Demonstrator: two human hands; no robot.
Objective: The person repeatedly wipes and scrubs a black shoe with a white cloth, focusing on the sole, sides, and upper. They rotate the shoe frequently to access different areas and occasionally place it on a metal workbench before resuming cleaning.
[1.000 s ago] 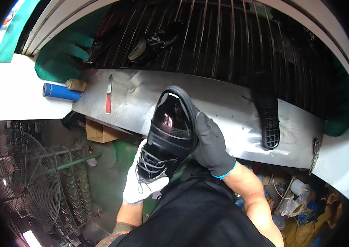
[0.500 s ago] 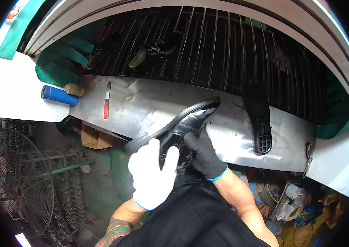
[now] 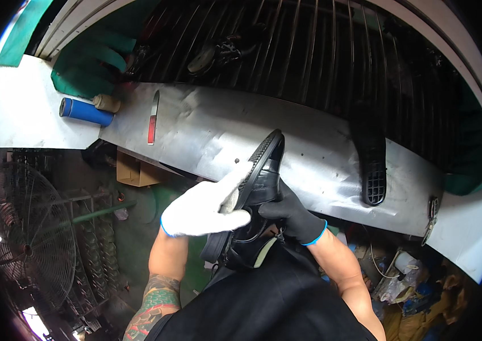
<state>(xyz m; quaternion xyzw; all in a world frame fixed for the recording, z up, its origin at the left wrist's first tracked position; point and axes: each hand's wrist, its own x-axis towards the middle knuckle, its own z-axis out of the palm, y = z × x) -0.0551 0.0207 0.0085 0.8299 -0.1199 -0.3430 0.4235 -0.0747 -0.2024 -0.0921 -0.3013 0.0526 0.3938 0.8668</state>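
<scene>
A black leather shoe (image 3: 265,184) is held close to my body, toe pointing away and its sole edge turned to the left. Across that sole edge lies my left hand (image 3: 207,207) in a white glove, its fingers stretched along the sole and the thumb over the shoe's side. My right hand (image 3: 295,215), in a dark grey glove, grips the upper from the right, partly hiding the laces. To the right, a loose black sole (image 3: 375,184) lies tread up, partly on the metal ledge (image 3: 320,162) and partly on the dark bars beyond.
A knife with a red handle (image 3: 151,131) lies on the ledge's left part. Beside it are a blue cylinder (image 3: 87,112) and a tan roll (image 3: 106,103). Another shoe (image 3: 212,58) rests on the bars. A large fan (image 3: 28,250) stands at lower left; a metal clip (image 3: 431,219) hangs at right.
The shoe has turned more upright, with its heel lowered toward my body. My left hand has moved from the heel end up along the sole. My head view has shifted slightly.
</scene>
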